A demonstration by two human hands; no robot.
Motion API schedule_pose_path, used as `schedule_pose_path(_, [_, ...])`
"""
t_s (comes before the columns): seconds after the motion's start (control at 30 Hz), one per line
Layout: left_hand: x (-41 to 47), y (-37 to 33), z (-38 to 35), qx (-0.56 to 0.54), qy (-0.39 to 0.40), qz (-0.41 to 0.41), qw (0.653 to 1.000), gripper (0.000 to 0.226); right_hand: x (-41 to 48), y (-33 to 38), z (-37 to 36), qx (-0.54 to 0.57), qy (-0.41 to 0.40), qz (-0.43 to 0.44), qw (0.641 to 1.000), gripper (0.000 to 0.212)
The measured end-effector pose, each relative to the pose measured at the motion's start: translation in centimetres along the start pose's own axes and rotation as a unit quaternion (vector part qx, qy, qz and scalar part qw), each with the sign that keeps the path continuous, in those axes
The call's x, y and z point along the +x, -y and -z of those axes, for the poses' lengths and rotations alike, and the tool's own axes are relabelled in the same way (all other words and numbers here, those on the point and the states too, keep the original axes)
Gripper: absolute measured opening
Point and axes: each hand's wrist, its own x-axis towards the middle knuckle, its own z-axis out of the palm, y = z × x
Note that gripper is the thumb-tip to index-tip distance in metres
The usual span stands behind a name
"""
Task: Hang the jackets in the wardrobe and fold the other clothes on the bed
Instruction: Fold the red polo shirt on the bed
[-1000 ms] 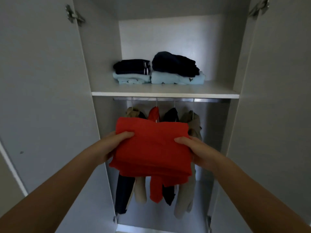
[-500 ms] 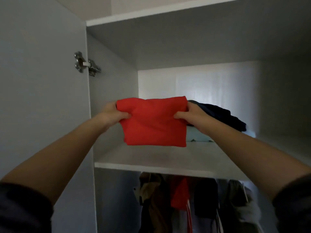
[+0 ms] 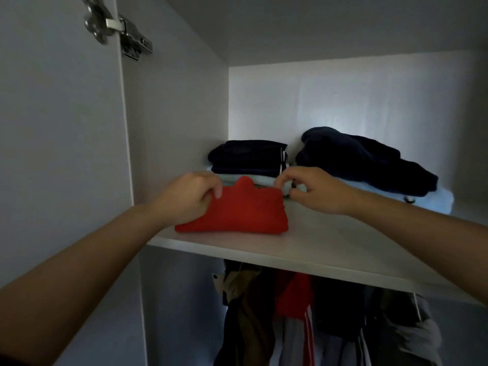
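Folded red garment [image 3: 232, 215], now resting on the front left part of the wardrobe shelf [image 3: 330, 247]; half a second ago we saw it held upright and clear of the board, so the placing step is, in our judgement, all but complete and only the release remains. The left hand [image 3: 190, 199] grips the garment's upper left edge, its fingers curled over the cloth. The right hand [image 3: 309, 191] sits at the upper right corner with its fingers curled; we cannot tell whether it pinches the fabric or merely hovers against it. Toward the back of the shelf stand two stacks, a dark folded pile [image 3: 248, 157] just behind the red garment and a looser dark pile [image 3: 364, 159] to its right, each on pale blue cloth. Below the shelf hang the jackets [image 3: 290, 313], dim, cut off by the lower frame edge, their hangers and rail hidden by the board.
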Motion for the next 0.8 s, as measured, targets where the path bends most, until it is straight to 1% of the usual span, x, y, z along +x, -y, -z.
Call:
schedule_pose_path(0.07, [1.6,-1.6,-1.6,-0.006,0.024,0.017,1.0,0.035,1.5,0.5,-1.3,-0.002,0.016,-0.041,0.999,0.028])
schedule_pose_path(0.1, [2.2,-2.2,-2.4,-0.022,0.043,0.031,0.998,0.04,2.1,0.8,-2.3,-0.004,0.041,-0.053,0.998,0.032])
schedule_pose_path(0.13, [2.6,-2.5,-3.2,-0.044,0.075,0.048,0.995,0.044,2.6,0.9,-3.3,-0.005,0.078,-0.062,0.995,0.038])
schedule_pose_path(0.2, [2.7,-2.6,-4.8,-0.074,0.17,0.08,0.979,0.049,2.8,0.9,-5.0,-0.024,0.172,-0.091,0.981,0.05])
schedule_pose_path(0.23, [2.5,-2.1,-5.4,-0.074,0.209,0.094,0.971,0.049,2.7,0.7,-5.6,-0.042,0.208,-0.1,0.972,0.053])
schedule_pose_path(0.27, [2.4,-1.7,-5.9,-0.063,0.231,0.108,0.965,0.05,2.7,0.4,-5.9,-0.057,0.229,-0.103,0.966,0.054])
schedule_pose_path(0.37, [2.6,-0.5,-6.4,-0.02,0.255,0.16,0.953,0.059,3.0,0.2,-5.6,-0.087,0.242,-0.098,0.962,0.057])
schedule_pose_path(0.4, [2.7,-0.4,-6.6,-0.023,0.261,0.178,0.949,0.063,3.0,0.2,-5.7,-0.104,0.244,-0.095,0.96,0.059])
schedule_pose_path(0.47, [3.3,-0.1,-6.8,-0.055,0.249,0.211,0.944,0.066,3.2,0.2,-6.2,-0.128,0.238,-0.089,0.959,0.064])
schedule_pose_path(0.5, [3.8,0.4,-6.9,-0.068,0.225,0.228,0.945,0.063,3.2,0.2,-6.6,-0.132,0.236,-0.089,0.959,0.066])
schedule_pose_path(0.53, [4.3,1.0,-6.8,-0.069,0.184,0.248,0.949,0.058,3.2,0.1,-7.0,-0.135,0.237,-0.089,0.958,0.068])
schedule_pose_path(0.57, [4.7,1.8,-6.5,-0.047,0.138,0.273,0.951,0.052,3.3,0.0,-7.3,-0.141,0.24,-0.09,0.956,0.07])
schedule_pose_path(0.6, [5.2,2.7,-6.2,-0.001,0.108,0.295,0.949,0.047,3.5,-0.2,-7.5,-0.146,0.242,-0.091,0.955,0.07])
schedule_pose_path(0.63, [5.6,3.5,-6.0,0.052,0.102,0.307,0.945,0.047,3.6,-0.4,-7.6,-0.149,0.242,-0.091,0.955,0.071])
schedule_pose_path(0.7, [6.2,4.5,-5.9,0.129,0.135,0.318,0.93,0.046,3.9,-0.5,-7.8,-0.147,0.238,-0.091,0.956,0.071])
schedule_pose_path(0.73, [6.4,4.8,-6.0,0.155,0.143,0.32,0.924,0.04,3.9,-0.6,-7.8,-0.145,0.238,-0.091,0.956,0.071])
schedule_pose_path(0.8, [6.7,5.2,-6.1,0.236,0.131,0.312,0.911,0.028,3.9,-0.6,-7.9,-0.144,0.242,-0.091,0.955,0.071])
